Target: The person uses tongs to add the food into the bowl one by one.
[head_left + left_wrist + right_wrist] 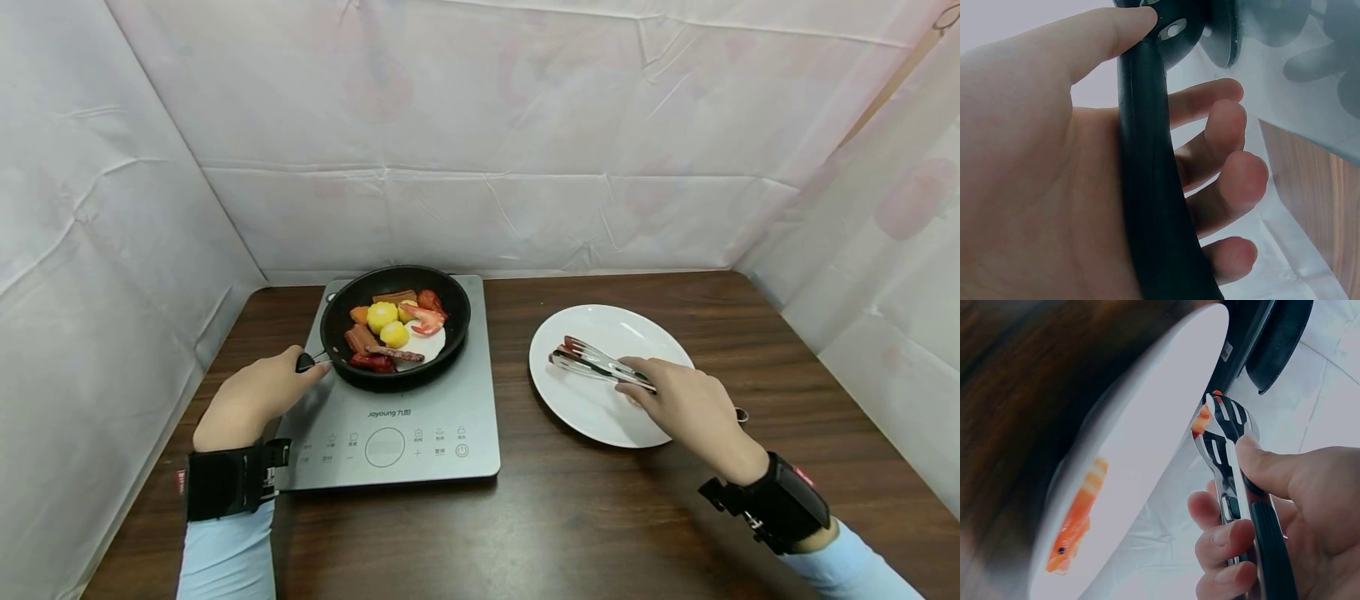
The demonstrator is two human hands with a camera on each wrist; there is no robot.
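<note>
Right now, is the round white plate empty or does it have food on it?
Not empty, it seems. The head view shows the round white plate bare under the metal tongs, but the right wrist view shows an orange shrimp-like piece on it.

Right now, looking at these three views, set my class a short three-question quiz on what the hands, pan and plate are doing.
1. True or false: the left hand holds the frying pan by its handle.
2. What does the right hand hold over the white plate? A) spatula B) metal tongs C) fork
3. What does the pan stand on?

Key: 1 true; 2 B; 3 the induction cooker.
</note>
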